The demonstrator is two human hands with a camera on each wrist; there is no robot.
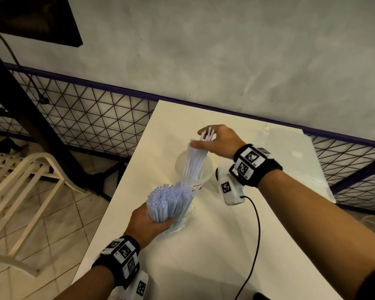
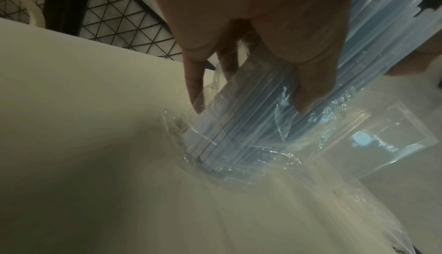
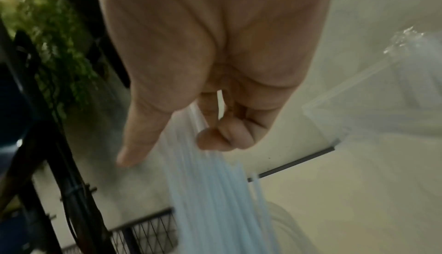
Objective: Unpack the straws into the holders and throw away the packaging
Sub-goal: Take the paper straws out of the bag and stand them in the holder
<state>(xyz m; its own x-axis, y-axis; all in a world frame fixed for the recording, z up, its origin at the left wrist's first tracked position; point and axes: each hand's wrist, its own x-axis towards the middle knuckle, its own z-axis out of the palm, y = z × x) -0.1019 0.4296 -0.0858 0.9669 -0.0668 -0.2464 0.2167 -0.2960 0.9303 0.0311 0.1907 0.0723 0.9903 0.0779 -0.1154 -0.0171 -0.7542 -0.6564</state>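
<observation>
My left hand point(image 1: 148, 223) grips a thick bundle of pale blue straws point(image 1: 170, 199) still in its clear plastic wrap point(image 2: 241, 156), the wrap's bottom resting on the white table point(image 1: 204, 256). In the left wrist view my fingers point(image 2: 311, 80) curl round the wrapped straws point(image 2: 251, 125). My right hand point(image 1: 218, 139) pinches a smaller bunch of straws point(image 1: 196, 159) near their tops, their lower ends inside a clear plastic cup holder point(image 1: 205, 169). The right wrist view shows that bunch point(image 3: 215, 192) hanging blurred below my right hand point(image 3: 203, 107).
A clear packet point(image 1: 284, 144) lies at the table's far right corner. A black cable point(image 1: 256, 234) runs across the table from my right wrist. A white plastic chair point(image 1: 28, 191) stands on the tiled floor to the left, by a wire mesh fence point(image 1: 91, 118).
</observation>
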